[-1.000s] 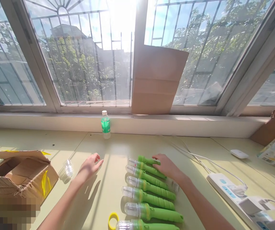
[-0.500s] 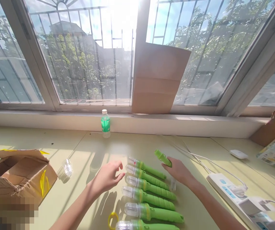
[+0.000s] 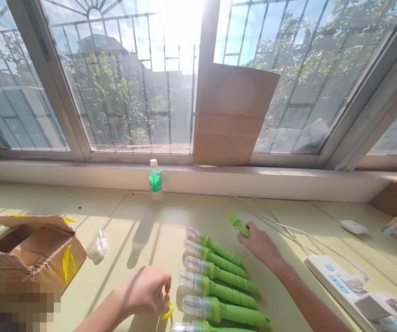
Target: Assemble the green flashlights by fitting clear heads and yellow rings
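Several green torch-like lamps [image 3: 219, 275] with clear heads lie side by side in a row on the pale green table. My right hand [image 3: 261, 244] is closed on one green handle [image 3: 239, 225], lifted just above the far end of the row. Near the table's front edge my left hand [image 3: 146, 291] pinches a small yellow ring [image 3: 167, 311] that lies beside the lamps.
An open cardboard box [image 3: 32, 251] stands at the left with a clear plastic cap [image 3: 98, 246] beside it. A small green-labelled bottle [image 3: 154, 179] stands by the window sill. A white power strip [image 3: 340, 281] with cables lies at the right. Cardboard leans against the window.
My left hand has drawn back toward me and closed on the yellow ring. My right hand has picked one green handle off the far end of the row and lifted it.
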Demonstrator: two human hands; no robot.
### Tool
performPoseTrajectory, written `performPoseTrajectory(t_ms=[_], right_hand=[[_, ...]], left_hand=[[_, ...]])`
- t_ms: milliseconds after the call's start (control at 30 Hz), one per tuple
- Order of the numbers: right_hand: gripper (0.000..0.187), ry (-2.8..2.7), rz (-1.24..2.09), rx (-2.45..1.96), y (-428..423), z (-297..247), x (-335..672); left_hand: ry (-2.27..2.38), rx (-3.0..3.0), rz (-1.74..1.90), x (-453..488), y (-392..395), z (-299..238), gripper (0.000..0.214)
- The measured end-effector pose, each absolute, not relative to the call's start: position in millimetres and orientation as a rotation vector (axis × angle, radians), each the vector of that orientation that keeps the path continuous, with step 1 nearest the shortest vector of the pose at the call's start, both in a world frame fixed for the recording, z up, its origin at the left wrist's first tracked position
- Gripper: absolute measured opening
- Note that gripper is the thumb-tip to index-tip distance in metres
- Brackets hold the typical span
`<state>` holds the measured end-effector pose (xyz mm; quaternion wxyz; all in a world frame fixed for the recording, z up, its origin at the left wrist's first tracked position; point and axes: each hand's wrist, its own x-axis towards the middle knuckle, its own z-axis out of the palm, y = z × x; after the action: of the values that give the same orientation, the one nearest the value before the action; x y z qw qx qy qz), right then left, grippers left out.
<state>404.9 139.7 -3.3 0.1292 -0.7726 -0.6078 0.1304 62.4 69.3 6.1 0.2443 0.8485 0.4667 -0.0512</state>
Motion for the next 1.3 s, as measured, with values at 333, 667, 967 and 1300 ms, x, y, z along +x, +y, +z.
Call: performPoseTrajectory(t_ms=[333,667,967,1300], right_hand=[[0.016,-2.264,0.452,-1.744,153.4,19.7,239.5],[0.018,-2.302,0.5,-1.699,149.8,6.0,205.3],[0.025,-2.072,0.544,-1.675,137.1,41.0,286.3],[0.021,-2.063,0.471,-1.639,121.4,53.9,299.7]], left_hand=[[1.317,2.341,0.009,51.3,68.6,14.1,0.018],[1.312,1.967,0.866,46.9,104.5,62.2,0.01],[1.527,1.786,1.228,72.9,166.3,57.2,0.02],[1.461,1.668,1.432,108.9,160.5,49.2,0.022]])
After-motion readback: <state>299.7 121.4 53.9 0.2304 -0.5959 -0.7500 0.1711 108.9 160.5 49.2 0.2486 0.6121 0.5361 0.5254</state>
